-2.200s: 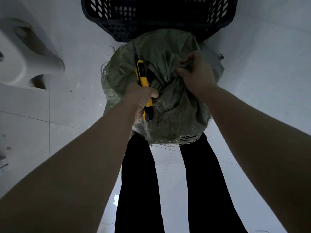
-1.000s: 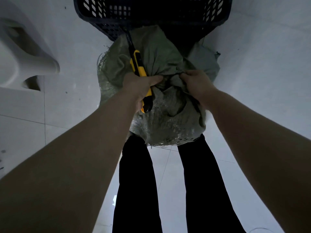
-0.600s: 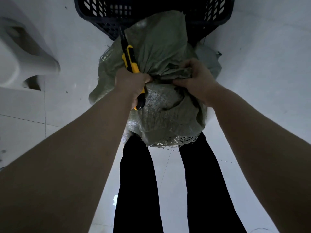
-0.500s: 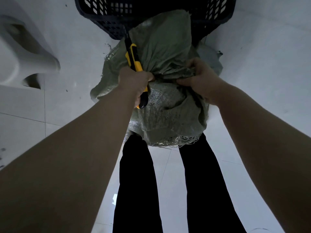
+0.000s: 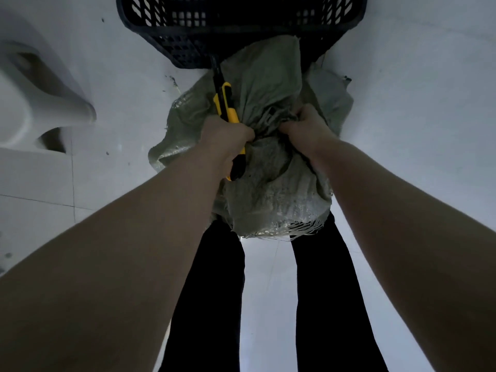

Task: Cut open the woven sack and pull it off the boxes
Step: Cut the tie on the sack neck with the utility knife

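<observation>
Blade was lost against the black crate [image 5: 188,41] (so dim). Knife [image 5: 226,106] was fisted in the left hand [image 5: 225,138], woven sack [image 5: 268,183] clenched in the right hand [image 5: 308,130].

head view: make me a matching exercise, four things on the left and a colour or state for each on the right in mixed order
1 utility knife
2 woven sack
3 plastic crate
4 right hand

a grey-green, bunched up
b black lattice, at the top of the view
c grips a fold of the woven sack
d yellow and black, gripped by the left hand

Pairs: 1-d, 2-a, 3-b, 4-c
</observation>
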